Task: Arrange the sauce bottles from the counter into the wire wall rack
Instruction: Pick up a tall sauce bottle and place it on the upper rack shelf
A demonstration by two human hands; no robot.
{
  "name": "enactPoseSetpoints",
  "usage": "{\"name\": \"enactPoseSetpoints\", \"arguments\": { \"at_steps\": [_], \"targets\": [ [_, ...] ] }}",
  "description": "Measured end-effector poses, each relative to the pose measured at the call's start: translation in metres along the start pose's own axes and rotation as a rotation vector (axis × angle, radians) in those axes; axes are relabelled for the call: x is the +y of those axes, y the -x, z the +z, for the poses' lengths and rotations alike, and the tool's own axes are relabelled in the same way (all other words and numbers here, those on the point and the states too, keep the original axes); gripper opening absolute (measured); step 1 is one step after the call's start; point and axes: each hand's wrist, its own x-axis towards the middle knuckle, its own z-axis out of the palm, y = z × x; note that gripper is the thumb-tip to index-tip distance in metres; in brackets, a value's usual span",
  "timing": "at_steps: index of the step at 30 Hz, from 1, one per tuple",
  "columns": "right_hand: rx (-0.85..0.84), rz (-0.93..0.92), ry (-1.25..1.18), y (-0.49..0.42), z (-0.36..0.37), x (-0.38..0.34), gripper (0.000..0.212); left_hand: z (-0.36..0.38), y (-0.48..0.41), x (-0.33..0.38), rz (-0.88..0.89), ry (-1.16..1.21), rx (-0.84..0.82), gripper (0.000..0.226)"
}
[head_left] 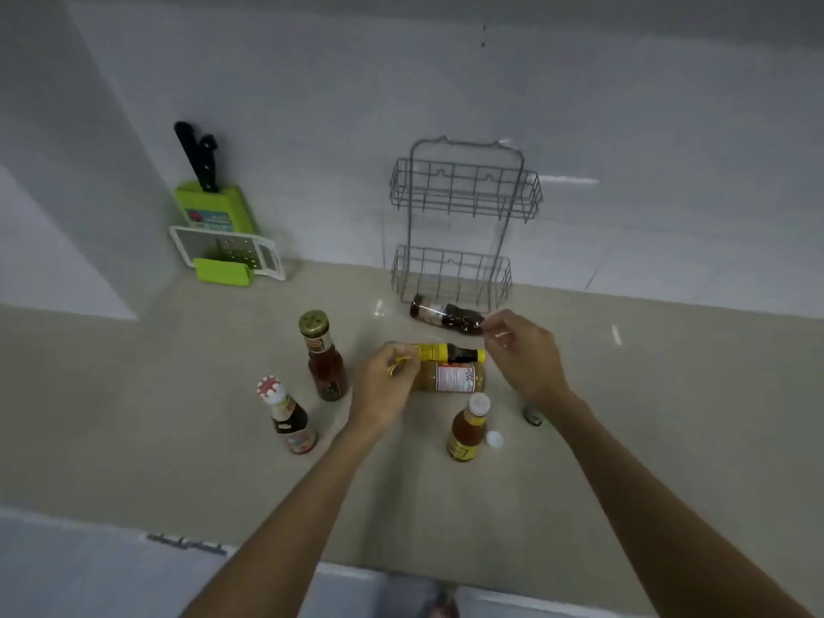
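Note:
A grey two-tier wire rack (459,225) stands empty against the wall tiles. My left hand (385,385) grips the base end of a small dark bottle with a yellow label and cap (450,352), held level above a jar of tan sauce (450,377) lying on its side. My right hand (524,356) is at the cap end, fingers spread, its fingertips over the end of a dark bottle (446,315) lying in front of the rack. Three bottles stand upright: gold-capped red (323,363), red-and-white-capped dark (290,417), white-capped orange (468,428).
A green knife block with black handles (214,202) and a white-and-green grater (227,256) stand at the back left. A loose white cap (495,439) and a small dark object (532,414) lie on the beige counter (646,417). The counter's front edge runs below my forearms.

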Motion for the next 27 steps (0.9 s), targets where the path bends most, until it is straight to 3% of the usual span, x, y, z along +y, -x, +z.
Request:
{"name": "enactPoseSetpoints", "arguments": {
  "at_steps": [6, 11, 15, 21, 27],
  "targets": [
    [-0.357, 0.064, 0.126, -0.02, 0.041, 0.041, 0.025, 0.011, -0.027, -0.049, -0.117, -0.311, -0.084, 0.041],
    [-0.486, 0.036, 0.186, -0.032, 0.067, 0.062, 0.038, 0.02, -0.061, -0.079, 0.023, -0.775, -0.269, 0.066],
    [-0.514, 0.057, 0.17, -0.043, 0.082, 0.071, 0.044, 0.029, -0.08, -0.095, 0.205, -1.127, -0.383, 0.071],
    [-0.648, 0.027, 0.287, -0.055, 0.093, 0.081, 0.071, 0.039, -0.095, -0.103, 0.232, -1.207, -0.409, 0.042],
    [-0.851, -0.071, 0.517, -0.057, 0.107, 0.082, 0.08, 0.036, -0.09, -0.095, 0.318, -1.188, -0.344, 0.051]
  ]
}}
